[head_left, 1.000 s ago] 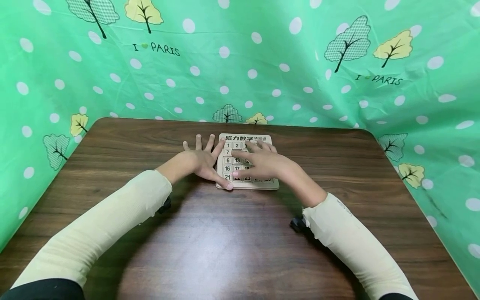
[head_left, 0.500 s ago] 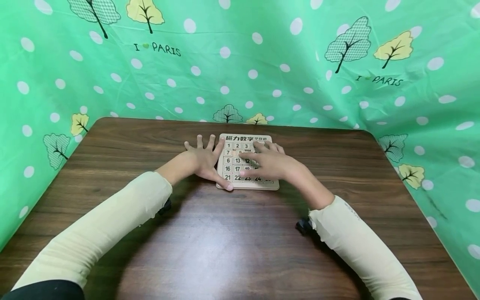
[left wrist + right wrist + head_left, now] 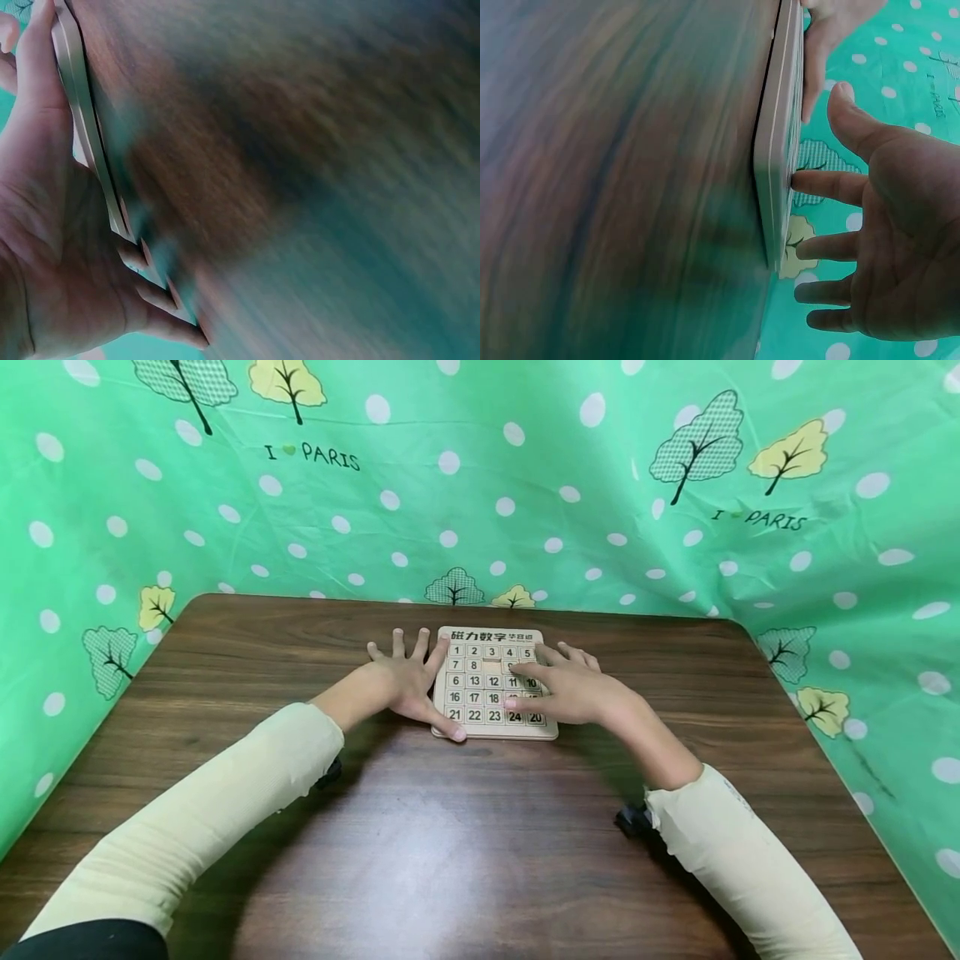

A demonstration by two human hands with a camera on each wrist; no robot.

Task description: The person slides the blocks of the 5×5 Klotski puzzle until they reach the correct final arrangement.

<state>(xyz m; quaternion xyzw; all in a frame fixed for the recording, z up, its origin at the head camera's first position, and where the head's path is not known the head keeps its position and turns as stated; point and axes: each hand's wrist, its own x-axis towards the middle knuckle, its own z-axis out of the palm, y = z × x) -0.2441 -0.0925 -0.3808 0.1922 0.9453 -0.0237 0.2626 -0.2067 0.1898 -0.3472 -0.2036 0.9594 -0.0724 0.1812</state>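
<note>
A pale sliding number puzzle (image 3: 474,697) lies flat near the table's far middle, its square numbered tiles in rows under a printed title. In its second row, a bare slot shows right of tile 8. My left hand (image 3: 405,681) is spread along the board's left side, thumb at the lower left corner and a finger at the upper left. My right hand (image 3: 573,689) reaches in from the right, its index fingertip on the second row beside the slot. It partly hides tile 9 and some right-hand tiles. In the right wrist view, that index finger (image 3: 829,185) meets the board's face.
The brown wood-grain table (image 3: 420,835) extends around the board. A green dotted cloth (image 3: 450,485) with printed trees hangs behind and at both sides. Pale sleeves (image 3: 217,793) cover both forearms, with a dark device (image 3: 633,820) under the right wrist.
My right hand has moved rightward across the board, uncovering the middle tiles. Tile 8 now shows beside tile 7, with the bare slot to its right. The left hand has stayed put.
</note>
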